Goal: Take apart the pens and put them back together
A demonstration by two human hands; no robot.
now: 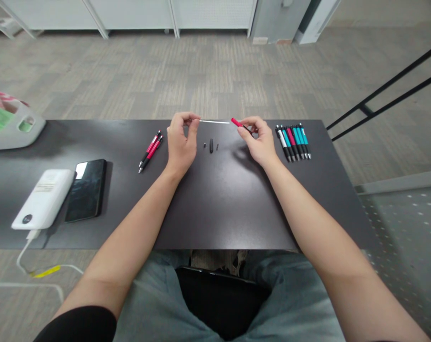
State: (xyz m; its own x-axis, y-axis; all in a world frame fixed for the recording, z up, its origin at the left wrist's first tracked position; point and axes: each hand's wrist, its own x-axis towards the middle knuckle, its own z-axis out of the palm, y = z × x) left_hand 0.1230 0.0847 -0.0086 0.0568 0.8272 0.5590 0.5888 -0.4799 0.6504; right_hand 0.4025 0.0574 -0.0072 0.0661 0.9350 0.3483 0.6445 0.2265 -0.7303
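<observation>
Between thumb and fingers, my left hand pinches one end of a thin white pen refill, which points right. My right hand grips a red and black pen barrel, its red end facing the refill's tip with a small gap between them. On the table below lie a black pen grip or tip piece, a tiny dark part to its left and a small spring-like part to its right.
Two red and black pens lie left of my left hand. A row of several pens in white, teal and red is at the right. Farther left are a black phone, a cabled white power bank and a white basket on the dark table.
</observation>
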